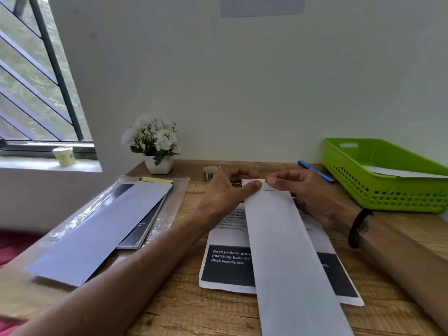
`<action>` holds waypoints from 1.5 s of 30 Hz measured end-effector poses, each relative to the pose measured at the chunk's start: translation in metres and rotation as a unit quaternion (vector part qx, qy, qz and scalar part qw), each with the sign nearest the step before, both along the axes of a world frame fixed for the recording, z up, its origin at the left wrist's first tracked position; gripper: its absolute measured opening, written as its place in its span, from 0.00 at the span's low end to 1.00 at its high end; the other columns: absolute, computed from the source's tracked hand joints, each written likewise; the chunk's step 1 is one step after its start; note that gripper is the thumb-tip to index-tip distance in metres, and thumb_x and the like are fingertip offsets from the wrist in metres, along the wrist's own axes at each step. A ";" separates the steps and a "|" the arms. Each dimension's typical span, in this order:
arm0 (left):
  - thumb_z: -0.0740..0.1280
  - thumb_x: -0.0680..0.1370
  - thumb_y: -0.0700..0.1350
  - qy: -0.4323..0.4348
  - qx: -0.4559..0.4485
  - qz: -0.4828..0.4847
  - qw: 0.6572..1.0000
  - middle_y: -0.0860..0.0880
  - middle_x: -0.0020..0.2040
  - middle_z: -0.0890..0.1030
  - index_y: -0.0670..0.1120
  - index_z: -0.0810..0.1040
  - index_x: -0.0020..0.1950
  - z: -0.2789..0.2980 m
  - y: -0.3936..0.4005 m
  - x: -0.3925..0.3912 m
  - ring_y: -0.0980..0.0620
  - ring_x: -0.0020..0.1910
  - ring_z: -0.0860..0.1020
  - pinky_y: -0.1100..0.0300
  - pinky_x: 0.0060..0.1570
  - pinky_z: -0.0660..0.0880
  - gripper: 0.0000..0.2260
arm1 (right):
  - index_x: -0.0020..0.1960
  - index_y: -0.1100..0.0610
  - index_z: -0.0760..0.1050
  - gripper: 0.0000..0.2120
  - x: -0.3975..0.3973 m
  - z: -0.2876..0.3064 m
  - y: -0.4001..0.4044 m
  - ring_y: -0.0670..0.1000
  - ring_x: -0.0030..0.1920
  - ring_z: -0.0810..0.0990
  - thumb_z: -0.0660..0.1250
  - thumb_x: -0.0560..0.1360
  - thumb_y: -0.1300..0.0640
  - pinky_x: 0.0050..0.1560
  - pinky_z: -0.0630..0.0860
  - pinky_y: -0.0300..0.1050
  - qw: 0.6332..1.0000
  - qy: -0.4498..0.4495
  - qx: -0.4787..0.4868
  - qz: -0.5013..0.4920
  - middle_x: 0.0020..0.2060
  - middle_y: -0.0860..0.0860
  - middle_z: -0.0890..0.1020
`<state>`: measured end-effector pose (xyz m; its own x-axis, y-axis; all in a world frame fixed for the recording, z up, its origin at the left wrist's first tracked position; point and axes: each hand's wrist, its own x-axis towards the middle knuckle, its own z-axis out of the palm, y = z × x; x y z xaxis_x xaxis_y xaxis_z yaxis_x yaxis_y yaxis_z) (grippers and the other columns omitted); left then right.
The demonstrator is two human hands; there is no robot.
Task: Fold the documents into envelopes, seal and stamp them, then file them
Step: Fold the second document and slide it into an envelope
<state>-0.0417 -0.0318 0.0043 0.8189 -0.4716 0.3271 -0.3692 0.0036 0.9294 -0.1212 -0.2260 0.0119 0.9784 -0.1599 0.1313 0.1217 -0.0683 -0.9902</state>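
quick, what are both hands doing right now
Left hand: holding the far end of the long white envelope, thumb pressed on top.
Right hand: pinching the same end of the envelope from the other side.

Home desk [184, 311] (papers [225, 267], pen [315, 170], filing basket [388, 197]).

Green slotted plastic basket [378, 190] blocking right; white potted flowers [155, 144], small tape roll [210, 171] and blue pen [315, 171] lining back edge; bare wooden desk [194, 309] lying open at near front.
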 end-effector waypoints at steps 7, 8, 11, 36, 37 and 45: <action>0.77 0.76 0.42 -0.017 0.007 0.008 1.000 0.46 0.48 0.86 0.45 0.83 0.56 0.000 0.002 0.000 0.55 0.41 0.86 0.64 0.39 0.80 0.10 | 0.57 0.55 0.82 0.19 0.000 -0.004 0.008 0.56 0.45 0.89 0.81 0.69 0.56 0.41 0.83 0.46 0.998 -0.020 -0.044 -0.045 0.45 0.54 0.89; 0.77 0.76 0.41 -0.020 0.007 0.006 1.000 0.46 0.47 0.86 0.44 0.83 0.56 0.001 0.002 0.001 0.54 0.41 0.86 0.63 0.39 0.81 0.10 | 0.57 0.56 0.82 0.19 0.000 -0.004 0.007 0.56 0.46 0.89 0.81 0.69 0.56 0.42 0.83 0.47 0.998 -0.022 -0.042 -0.046 0.46 0.54 0.89; 0.78 0.75 0.39 -0.025 -0.001 0.002 1.000 0.43 0.45 0.85 0.43 0.83 0.54 0.002 0.002 0.002 0.51 0.41 0.86 0.61 0.40 0.82 0.09 | 0.59 0.57 0.80 0.19 0.002 -0.004 0.002 0.59 0.49 0.88 0.80 0.71 0.59 0.49 0.84 0.54 0.998 -0.026 -0.043 -0.044 0.49 0.57 0.88; 0.53 0.84 0.66 0.066 0.013 -0.043 0.997 0.50 0.48 0.89 0.49 0.86 0.57 0.018 -0.003 -0.023 0.53 0.44 0.87 0.58 0.45 0.82 0.28 | 0.61 0.58 0.75 0.15 -0.005 0.024 0.010 0.59 0.54 0.87 0.62 0.84 0.47 0.57 0.80 0.57 0.997 -0.042 0.002 -0.058 0.51 0.54 0.89; 0.53 0.84 0.66 0.110 -0.008 -0.044 0.993 0.51 0.42 0.88 0.48 0.85 0.53 0.020 -0.002 -0.023 0.55 0.39 0.87 0.62 0.40 0.80 0.28 | 0.61 0.57 0.75 0.14 -0.006 0.023 0.011 0.56 0.55 0.86 0.63 0.83 0.48 0.62 0.79 0.57 0.997 -0.050 -0.024 -0.060 0.51 0.52 0.89; 0.65 0.84 0.44 0.198 -0.028 0.016 0.980 0.43 0.48 0.88 0.41 0.83 0.55 0.009 0.002 -0.007 0.46 0.45 0.88 0.52 0.47 0.85 0.08 | 0.59 0.47 0.78 0.11 -0.004 0.011 0.014 0.41 0.56 0.84 0.73 0.78 0.49 0.62 0.81 0.52 0.979 -0.078 -0.156 -0.103 0.55 0.43 0.86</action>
